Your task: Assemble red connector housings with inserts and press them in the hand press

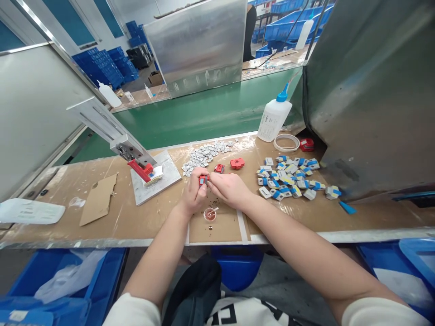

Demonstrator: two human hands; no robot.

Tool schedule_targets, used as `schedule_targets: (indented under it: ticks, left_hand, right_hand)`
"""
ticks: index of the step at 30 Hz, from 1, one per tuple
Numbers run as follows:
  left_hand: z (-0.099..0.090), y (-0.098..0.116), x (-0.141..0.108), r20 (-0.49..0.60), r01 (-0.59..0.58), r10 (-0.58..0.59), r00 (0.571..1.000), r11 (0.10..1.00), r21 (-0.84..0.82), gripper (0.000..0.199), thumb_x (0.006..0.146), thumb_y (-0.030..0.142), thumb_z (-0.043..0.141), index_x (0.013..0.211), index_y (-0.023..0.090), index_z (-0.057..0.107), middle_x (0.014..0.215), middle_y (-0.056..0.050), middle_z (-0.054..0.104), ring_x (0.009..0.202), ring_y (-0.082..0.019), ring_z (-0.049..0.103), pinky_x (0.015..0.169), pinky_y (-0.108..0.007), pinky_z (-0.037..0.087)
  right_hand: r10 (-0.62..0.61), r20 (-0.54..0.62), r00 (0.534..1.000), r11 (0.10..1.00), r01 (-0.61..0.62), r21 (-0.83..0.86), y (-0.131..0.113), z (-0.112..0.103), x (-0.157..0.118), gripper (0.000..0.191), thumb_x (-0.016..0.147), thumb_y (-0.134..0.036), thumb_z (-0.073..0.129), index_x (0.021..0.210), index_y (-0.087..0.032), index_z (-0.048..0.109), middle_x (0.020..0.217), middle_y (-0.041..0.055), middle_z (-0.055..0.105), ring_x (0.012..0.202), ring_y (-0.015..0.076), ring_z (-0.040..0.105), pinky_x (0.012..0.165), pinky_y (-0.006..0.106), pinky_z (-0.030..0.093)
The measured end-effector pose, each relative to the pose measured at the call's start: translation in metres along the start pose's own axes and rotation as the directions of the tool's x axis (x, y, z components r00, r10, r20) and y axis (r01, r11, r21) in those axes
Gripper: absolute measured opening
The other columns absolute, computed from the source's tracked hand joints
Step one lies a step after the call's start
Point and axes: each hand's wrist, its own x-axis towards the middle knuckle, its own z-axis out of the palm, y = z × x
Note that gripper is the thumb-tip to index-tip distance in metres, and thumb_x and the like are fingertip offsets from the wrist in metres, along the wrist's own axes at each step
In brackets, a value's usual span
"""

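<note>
Over the middle of the bench my two hands meet around a small red block with a light blue face. My left hand grips it between thumb and fingers. The fingers of my right hand are pinched together at its right side; what they hold, if anything, is hidden. Just beyond my hands lie a red part with a dark recess and another red part. Many small grey pieces are spread behind them. Below my hands stands a small round cup of reddish paste with a little stick in it.
On the right is a heap of white, blue and yellow blocks. Behind it stand a white bottle with blue cap and a tape roll. At left, a metal stand holds a red piece. Cardboard lies further left.
</note>
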Motion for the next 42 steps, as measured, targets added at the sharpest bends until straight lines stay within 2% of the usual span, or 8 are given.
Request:
schedule_targets:
  ticks: [6,14,21,26,33,37,40,42]
  left_hand:
    - [0.002,0.002,0.0,0.008,0.078,-0.079,0.997,0.995,0.063,0.03,0.108,0.041,0.036,0.13,0.023,0.043,0.122,-0.012,0.057,0.11,-0.026,0.06,0.101,-0.045,0.05]
    - [0.005,0.0,0.0,-0.003,0.142,-0.142,0.99,0.99,-0.019,0.036,0.108,0.051,0.032,0.129,0.024,0.044,0.12,-0.011,0.057,0.111,-0.027,0.058,0.101,-0.044,0.051]
    - [0.006,-0.002,0.001,-0.01,0.218,-0.219,0.976,0.974,-0.055,0.031,0.105,0.045,0.039,0.127,0.024,0.046,0.119,-0.01,0.058,0.109,-0.025,0.059,0.101,-0.042,0.051]
    - [0.009,-0.004,0.007,0.054,0.451,-0.455,0.889,0.845,-0.289,0.027,0.101,0.038,0.039,0.123,0.024,0.047,0.108,-0.006,0.057,0.094,-0.021,0.059,0.085,-0.036,0.056]
    - [0.01,-0.006,0.007,0.097,0.557,-0.574,0.813,0.721,-0.412,0.03,0.096,0.04,0.048,0.121,0.024,0.051,0.106,-0.003,0.058,0.089,-0.018,0.058,0.079,-0.03,0.054]
    - [0.008,-0.004,0.015,0.206,0.612,-0.66,0.723,0.471,-0.635,0.03,0.087,0.038,0.06,0.114,0.024,0.056,0.094,0.0,0.06,0.075,-0.015,0.058,0.068,-0.025,0.051]
    - [0.006,-0.001,0.026,0.263,0.532,-0.646,0.717,0.263,-0.804,0.022,0.084,0.035,0.064,0.1,0.022,0.058,0.082,0.002,0.058,0.055,-0.009,0.046,0.056,-0.023,0.042]
    - [0.003,0.001,0.03,0.254,0.464,-0.63,0.734,0.191,-0.865,0.017,0.086,0.034,0.065,0.094,0.021,0.058,0.081,0.002,0.059,0.049,-0.007,0.04,0.053,-0.024,0.04]
  right_hand:
    - [0.108,0.005,0.994,0.984,-0.107,0.143,-0.005,0.004,0.001,0.031,0.114,-0.038,0.037,0.093,-0.022,0.053,0.087,0.0031,0.068,0.073,0.0173,0.058,0.065,0.029,0.03]
    - [0.065,0.006,0.998,0.985,-0.065,0.161,-0.003,-0.004,0.003,0.027,0.113,-0.033,0.038,0.092,-0.023,0.053,0.084,0.003,0.066,0.071,0.0177,0.056,0.066,0.031,0.03]
    - [0.161,0.003,0.987,0.936,-0.154,0.316,-0.006,0.001,0.007,0.027,0.111,-0.034,0.038,0.09,-0.024,0.052,0.083,0.0016,0.065,0.073,0.0183,0.057,0.067,0.029,0.035]
    - [0.174,0.048,0.984,0.935,-0.181,0.305,-0.003,-0.003,0.013,0.026,0.112,-0.035,0.038,0.091,-0.024,0.051,0.087,0.0022,0.067,0.074,0.019,0.058,0.066,0.029,0.034]
    - [0.275,0.159,0.948,0.943,-0.299,0.149,-0.007,-0.005,0.014,0.018,0.109,-0.034,0.044,0.1,-0.024,0.055,0.099,0.0053,0.073,0.078,0.0208,0.064,0.065,0.03,0.031]
    - [0.288,0.12,0.95,0.919,-0.31,0.244,-0.006,-0.014,0.018,0.021,0.107,-0.041,0.05,0.097,-0.024,0.055,0.095,0.0052,0.07,0.081,0.021,0.063,0.071,0.03,0.038]
    - [0.283,-0.013,0.959,0.692,-0.195,0.695,-0.024,-0.039,0.01,0.041,0.108,-0.061,0.043,0.09,-0.025,0.049,0.08,0.0022,0.061,0.073,0.0198,0.058,0.069,0.03,0.043]
    - [0.209,-0.018,0.978,0.318,-0.05,0.947,-0.05,-0.062,-0.007,0.056,0.105,-0.077,0.028,0.088,-0.027,0.045,0.073,0.001,0.056,0.064,0.0195,0.055,0.064,0.031,0.045]
